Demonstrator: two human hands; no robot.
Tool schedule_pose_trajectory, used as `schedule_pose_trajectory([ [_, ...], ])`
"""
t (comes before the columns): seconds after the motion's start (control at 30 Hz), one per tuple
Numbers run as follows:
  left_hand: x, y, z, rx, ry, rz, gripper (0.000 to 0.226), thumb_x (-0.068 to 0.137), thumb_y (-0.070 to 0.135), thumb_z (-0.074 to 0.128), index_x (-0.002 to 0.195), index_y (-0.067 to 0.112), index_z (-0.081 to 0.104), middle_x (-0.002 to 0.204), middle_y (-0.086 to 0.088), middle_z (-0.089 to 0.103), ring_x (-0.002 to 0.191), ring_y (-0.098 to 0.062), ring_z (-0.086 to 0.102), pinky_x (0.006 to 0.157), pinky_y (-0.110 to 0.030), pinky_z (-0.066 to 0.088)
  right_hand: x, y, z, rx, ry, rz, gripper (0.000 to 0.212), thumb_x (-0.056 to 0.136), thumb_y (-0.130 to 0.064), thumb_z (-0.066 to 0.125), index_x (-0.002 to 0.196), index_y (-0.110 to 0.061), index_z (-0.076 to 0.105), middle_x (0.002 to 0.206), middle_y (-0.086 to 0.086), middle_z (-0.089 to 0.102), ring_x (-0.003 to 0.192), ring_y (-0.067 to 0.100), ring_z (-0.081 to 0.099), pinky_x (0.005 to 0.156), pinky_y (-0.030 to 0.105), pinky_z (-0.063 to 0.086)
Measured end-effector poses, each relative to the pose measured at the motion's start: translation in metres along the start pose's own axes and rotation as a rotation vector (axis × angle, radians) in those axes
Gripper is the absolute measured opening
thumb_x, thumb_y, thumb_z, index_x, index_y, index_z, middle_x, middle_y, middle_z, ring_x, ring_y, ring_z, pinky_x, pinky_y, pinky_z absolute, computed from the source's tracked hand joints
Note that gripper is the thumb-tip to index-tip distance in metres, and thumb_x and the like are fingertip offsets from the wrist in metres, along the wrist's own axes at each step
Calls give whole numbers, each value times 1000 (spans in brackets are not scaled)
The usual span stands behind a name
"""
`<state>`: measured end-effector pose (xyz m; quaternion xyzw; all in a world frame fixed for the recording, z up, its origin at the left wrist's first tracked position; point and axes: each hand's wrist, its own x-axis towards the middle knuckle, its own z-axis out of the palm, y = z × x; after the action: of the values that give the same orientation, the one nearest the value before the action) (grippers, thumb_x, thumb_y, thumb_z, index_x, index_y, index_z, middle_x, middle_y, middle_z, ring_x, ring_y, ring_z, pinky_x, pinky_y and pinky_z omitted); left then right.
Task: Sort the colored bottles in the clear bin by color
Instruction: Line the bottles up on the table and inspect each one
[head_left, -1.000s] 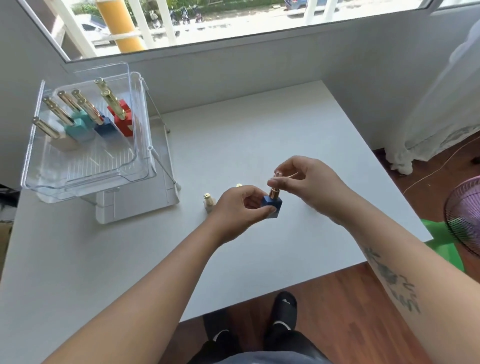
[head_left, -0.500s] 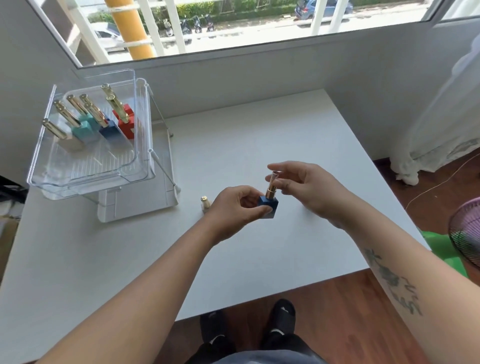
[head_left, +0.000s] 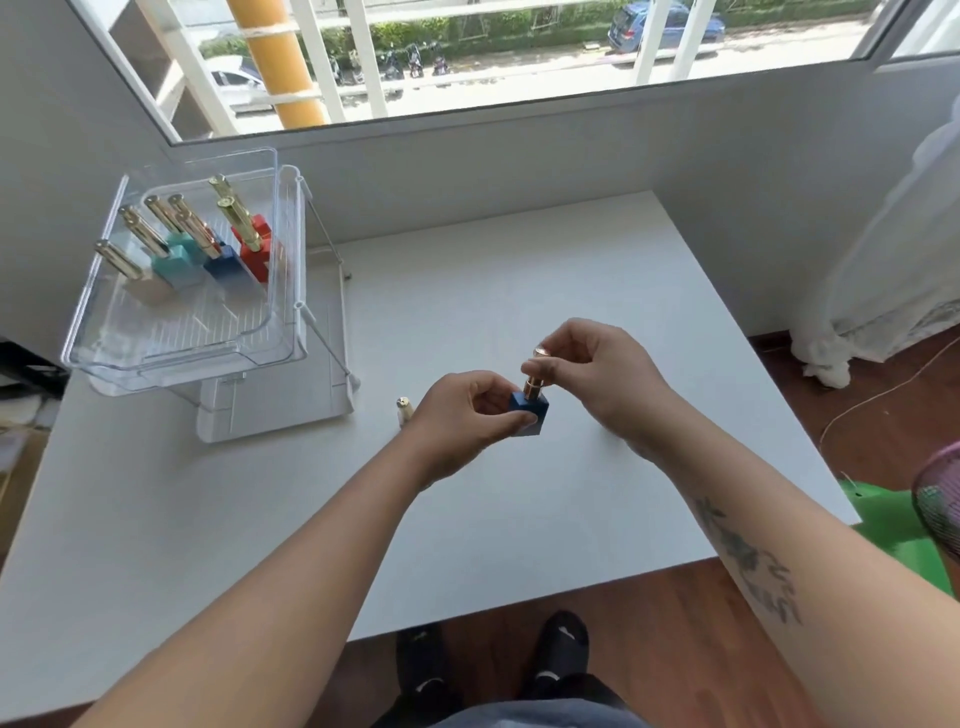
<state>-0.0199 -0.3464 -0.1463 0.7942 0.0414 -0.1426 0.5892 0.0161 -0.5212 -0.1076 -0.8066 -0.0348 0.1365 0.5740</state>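
Blue square-bodied bottle with a tall gold cap (head_left: 530, 410), head view, centre of frame, held just above the white tabletop (head_left: 519, 260). Left hand (head_left: 467, 415) pinches the blue base with thumb and fingers closed on it; right hand (head_left: 597, 374) has fingertips narrowed around the gold cap. Long axis runs base to cap, near upright, cap pointing up and tilted slightly toward upper right.

Likely step: seating or checking the cap before binning — keep the base steady, turn only the cap, don't squeeze sideways.

Clear plastic bin on its stand (head_left: 280, 322), upper left, well apart from the hands, holds a pale bottle, teal, blue and red ones — caps leaning toward upper left. I'd set this one beside the blue bottle in the bin (head_left: 223, 265). Small gold-capped bottle (head_left: 404, 410) stands on the table just left of the left hand; body mostly hidden.
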Motion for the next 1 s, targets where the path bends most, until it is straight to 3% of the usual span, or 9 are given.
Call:
schedule_pose_trajectory([
  [0.07, 0, 1, 0, 5, 2, 2, 15, 76, 28, 78, 89, 26, 72, 86, 10, 75, 84, -2, 70, 62, -8, 48, 1, 1, 3, -71, 66, 2, 34, 72, -35, 80, 82, -9, 60, 79, 9, 65, 71, 17, 60, 68, 36, 49],
  [0.13, 1, 3, 0, 6, 4, 8, 15, 76, 28, 79, 90, 25, 73, 85, 10, 75, 83, -2, 70, 62, -8, 47, 2, 3, 2, -66, 44, 8, 32, 74, -40, 77, 94, -20, 62, 89, -7, 66, 79, 6, 62, 68, 23, 48],
  [0.23, 3, 3, -1, 5, 8, 2, 15, 76, 27, 79, 90, 24, 73, 85, 9, 75, 82, -3, 70, 64, -11, 47, 3, 5, -2, 20, -99, 9, 26, 89, -24, 65, 115, -25, 63, 104, -13, 71, 95, -5, 65, 77, 8, 46],
  [0.3, 4, 2, -1, 18, 12, -3, 15, 76, 27, 78, 90, 25, 73, 86, 10, 75, 84, -3, 70, 65, -12, 47, 4, 5, -2, 15, -89, -22, 17, 89, -17, 65, 105, -20, 69, 97, -10, 74, 91, -7, 66, 74, 2, 45],
  [0.4, 4, -2, 1, 27, 34, -4, 15, 76, 29, 78, 90, 27, 72, 85, 13, 75, 81, 2, 68, 61, -7, 45, 6, 5, 3, -8, -19, -38, 8, 86, -14, 67, 93, -18, 70, 93, -7, 74, 88, -2, 67, 73, 5, 45],
  [0.53, 7, -9, 4, 26, 63, -13, 16, 76, 27, 77, 91, 25, 72, 88, 10, 75, 88, -5, 70, 78, -24, 53, 5, 13, 12, -22, 48, -94, 11, 87, -8, 63, 88, -17, 69, 87, -8, 73, 79, -9, 67, 65, 1, 43],
  [0.7, 3, -40, 16, -10, 129, -101, 26, 77, 25, 80, 100, 21, 69, 98, 8, 71, 93, -9, 67, 81, -20, 52, 12, 35, 21, -133, 20, -43, 8, 87, -14, 64, 86, -22, 67, 81, -11, 70, 77, -1, 65, 60, 3, 42],
  [0.9, -27, -113, 4, 548, 205, -97, 38, 88, 38, 64, 123, 26, 57, 125, 9, 58, 119, -13, 47, 95, -25, 38, 30, 62, 38, -195, 81, 36, 9, 91, -17, 58, 96, -22, 64, 92, -5, 67, 89, 10, 61, 66, 13, 42],
  [1.0, -43, -142, -11, 739, 226, -80, 49, 87, 37, 63, 133, 23, 52, 140, 3, 50, 130, -20, 37, 105, -30, 34, 40, 69, 48, -196, 75, 50, 13, 92, -14, 55, 101, -21, 63, 91, -6, 65, 86, 4, 61, 64, 6, 41],
])
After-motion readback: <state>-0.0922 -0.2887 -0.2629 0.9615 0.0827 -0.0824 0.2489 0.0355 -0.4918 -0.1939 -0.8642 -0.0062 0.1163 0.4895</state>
